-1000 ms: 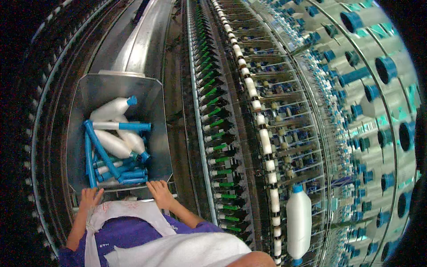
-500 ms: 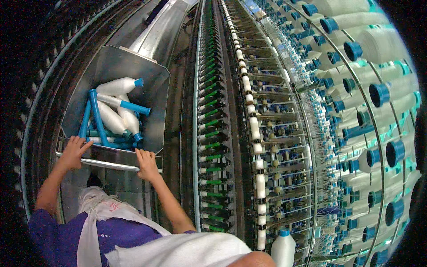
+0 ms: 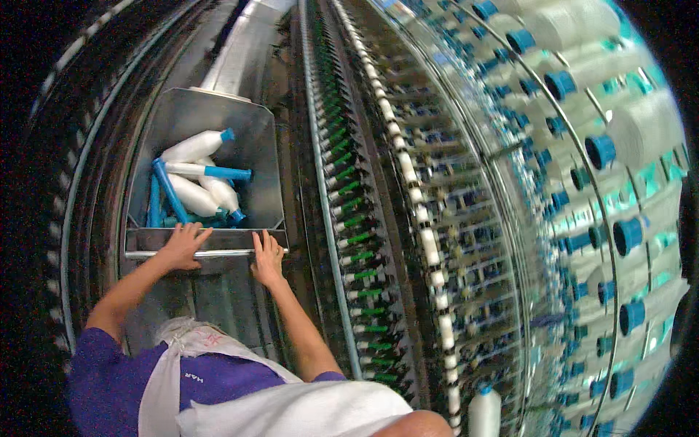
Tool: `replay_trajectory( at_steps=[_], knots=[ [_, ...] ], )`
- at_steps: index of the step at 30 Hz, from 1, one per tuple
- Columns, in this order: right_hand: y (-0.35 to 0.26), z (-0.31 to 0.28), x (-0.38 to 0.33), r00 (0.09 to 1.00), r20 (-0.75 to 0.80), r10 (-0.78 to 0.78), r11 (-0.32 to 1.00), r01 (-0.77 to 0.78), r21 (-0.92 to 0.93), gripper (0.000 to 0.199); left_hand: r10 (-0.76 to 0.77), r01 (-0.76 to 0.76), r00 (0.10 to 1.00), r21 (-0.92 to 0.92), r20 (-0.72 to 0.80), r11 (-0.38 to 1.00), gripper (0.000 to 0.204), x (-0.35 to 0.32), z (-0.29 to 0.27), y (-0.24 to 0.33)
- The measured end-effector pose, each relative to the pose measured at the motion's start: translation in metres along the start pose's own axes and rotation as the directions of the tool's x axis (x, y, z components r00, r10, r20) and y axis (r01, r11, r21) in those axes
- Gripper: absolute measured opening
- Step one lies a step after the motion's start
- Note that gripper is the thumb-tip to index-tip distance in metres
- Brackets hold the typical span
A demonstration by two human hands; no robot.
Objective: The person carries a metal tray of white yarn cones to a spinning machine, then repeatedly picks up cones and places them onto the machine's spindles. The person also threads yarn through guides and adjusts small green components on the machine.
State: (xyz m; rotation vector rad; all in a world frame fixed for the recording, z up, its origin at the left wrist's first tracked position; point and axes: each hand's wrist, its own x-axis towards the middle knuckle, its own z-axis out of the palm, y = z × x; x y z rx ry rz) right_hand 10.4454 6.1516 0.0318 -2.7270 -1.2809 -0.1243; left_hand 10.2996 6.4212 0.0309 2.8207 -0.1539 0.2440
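A grey metal bin cart (image 3: 255,131) stands in front of me, with a bright handle bar (image 3: 226,254) along its near side. Inside lie several white yarn bobbins (image 3: 193,148) with blue ends, some full and one thinly wound. Bare blue tubes (image 3: 171,193) lean at the bin's left. My left hand (image 3: 183,246) rests across the bar left of its middle, fingers spread toward the bin's near rim. Near the bar's right end, my right hand (image 3: 268,258) lies over it, fingers stretched forward and slightly apart. Neither hand touches a bobbin.
A long row of green-banded spindles (image 3: 357,240) runs close along the cart's right. Beyond it are white rollers (image 3: 422,218) and racks of large white yarn packages (image 3: 641,131) on blue tubes. Dark machinery lines the left. A white bobbin (image 3: 484,415) stands at lower right.
My left hand has shifted right along the bar, nearer my right hand. The cart now appears straighter in view, and the machine rows at right are tilted and blurred.
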Motion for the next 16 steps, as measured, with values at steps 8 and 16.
replay_trajectory(
  at_steps=[8, 16],
  knots=[
    [0.103, -0.129, -0.095, 0.937, -0.295, 0.189, 0.97, -0.224, -0.091, 0.048, -0.052, 0.052, 0.999, 0.031, 0.013, 0.998, 0.106, 0.107, 0.071, -0.029],
    [0.218, -0.319, -0.204, 0.777, -0.608, 0.162, 0.839, -0.433, -0.33, 0.034, 0.043, -0.079, 0.992, 0.307, 0.122, 0.948, 0.111, 0.139, 0.085, -0.118]
  ],
)
